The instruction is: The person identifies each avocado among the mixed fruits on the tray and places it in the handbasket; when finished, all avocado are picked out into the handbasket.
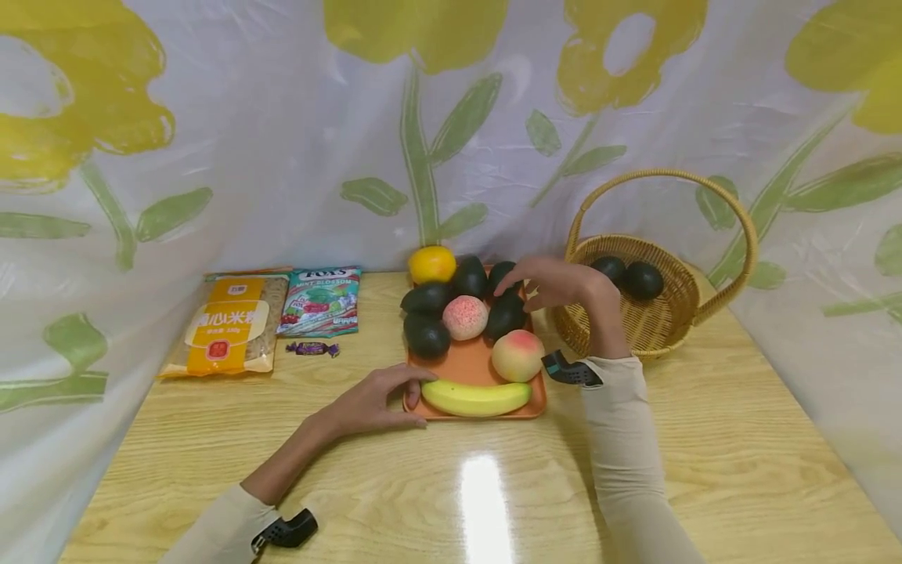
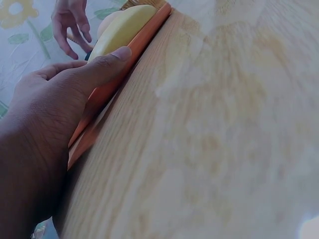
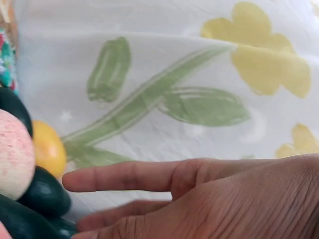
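In the head view, an orange tray holds several dark green avocados, a yellow lemon-like fruit, a speckled pink fruit, a peach and a banana. My left hand grips the tray's front left corner, the index fingertip by the banana's end. In the left wrist view its thumb lies along the tray's rim. Over the tray's right side hovers my right hand, fingers spread loosely above an avocado. Nothing is held between the right fingers.
Right of the tray stands a wicker basket with a tall handle and two avocados inside. Leftward lie a yellow snack bag, a green candy bag and a purple wrapped candy. A flowered cloth hangs behind the table.
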Motion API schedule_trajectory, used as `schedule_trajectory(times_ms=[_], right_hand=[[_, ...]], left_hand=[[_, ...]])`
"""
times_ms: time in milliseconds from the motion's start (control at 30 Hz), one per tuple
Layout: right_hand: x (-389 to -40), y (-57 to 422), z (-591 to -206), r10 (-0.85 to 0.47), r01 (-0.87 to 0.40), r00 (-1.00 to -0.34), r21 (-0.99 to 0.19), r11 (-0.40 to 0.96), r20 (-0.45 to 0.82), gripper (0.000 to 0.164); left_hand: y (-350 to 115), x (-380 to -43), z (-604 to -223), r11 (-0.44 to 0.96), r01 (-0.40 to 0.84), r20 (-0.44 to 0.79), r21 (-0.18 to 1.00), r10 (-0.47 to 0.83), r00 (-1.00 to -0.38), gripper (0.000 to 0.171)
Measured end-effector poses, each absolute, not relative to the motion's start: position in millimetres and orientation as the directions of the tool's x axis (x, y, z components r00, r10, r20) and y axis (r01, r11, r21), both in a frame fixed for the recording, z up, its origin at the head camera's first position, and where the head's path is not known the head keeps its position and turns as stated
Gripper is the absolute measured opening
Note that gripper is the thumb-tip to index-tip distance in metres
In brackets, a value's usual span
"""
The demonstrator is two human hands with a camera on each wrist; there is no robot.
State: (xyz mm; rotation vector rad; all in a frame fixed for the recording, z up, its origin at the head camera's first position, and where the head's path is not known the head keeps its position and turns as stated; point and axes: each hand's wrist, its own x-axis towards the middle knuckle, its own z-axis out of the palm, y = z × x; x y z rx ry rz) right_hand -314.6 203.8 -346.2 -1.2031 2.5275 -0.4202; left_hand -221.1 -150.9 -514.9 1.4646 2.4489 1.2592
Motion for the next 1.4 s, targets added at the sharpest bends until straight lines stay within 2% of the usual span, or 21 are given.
schedule_trajectory(times_ms=[167,400,567,733,933,1067,1133,1300,1400], right_hand=[[-315.7,185.6,-351.0,-0.735,-0.651,-0.615,-0.342,0.678,-0.286,0.050],[-317.1,178.3,-363.1,-0.599,-0.521,-0.698,-0.295,0.801,-0.394,0.044],[-319.3,175.8,-368.9,-0.558,-0.462,-0.707,-0.314,0.830,-0.434,0.040],[-320.3,169.0,-372.7,-0.468,-0.363,-0.745,-0.300,0.882,-0.475,0.045],[-320.8,164.5,-373.3,-0.412,-0.312,-0.756,-0.273,0.910,-0.509,0.050],[-321.5,167.3,-374.9,-0.401,-0.279,-0.750,-0.298,0.913,-0.525,0.051],[-321.5,169.2,-375.5,-0.411,-0.282,-0.753,-0.312,0.907,-0.514,0.050],[-319.4,175.3,-372.7,-0.400,-0.310,-0.788,-0.261,0.914,-0.468,0.044],[-319.8,180.0,-368.8,-0.445,-0.353,-0.781,-0.277,0.893,-0.439,0.044]], left_hand=[[-153.5,-221.1,-516.0,0.244,0.730,0.367,0.639,0.737,-0.567,0.061],[-151.2,-220.6,-515.5,0.245,0.727,0.359,0.642,0.742,-0.567,0.061],[-151.4,-221.3,-517.6,0.238,0.733,0.366,0.638,0.743,-0.560,0.061],[-151.5,-221.4,-519.9,0.229,0.748,0.381,0.624,0.746,-0.546,0.060],[-149.6,-223.2,-519.0,0.233,0.746,0.379,0.624,0.745,-0.549,0.061],[-149.2,-224.1,-518.2,0.239,0.735,0.358,0.634,0.752,-0.553,0.060],[-149.6,-223.9,-518.1,0.241,0.737,0.359,0.631,0.752,-0.553,0.060],[-151.2,-222.6,-517.3,0.250,0.737,0.361,0.628,0.746,-0.560,0.061],[-151.3,-222.6,-517.6,0.247,0.742,0.368,0.623,0.744,-0.557,0.060]])
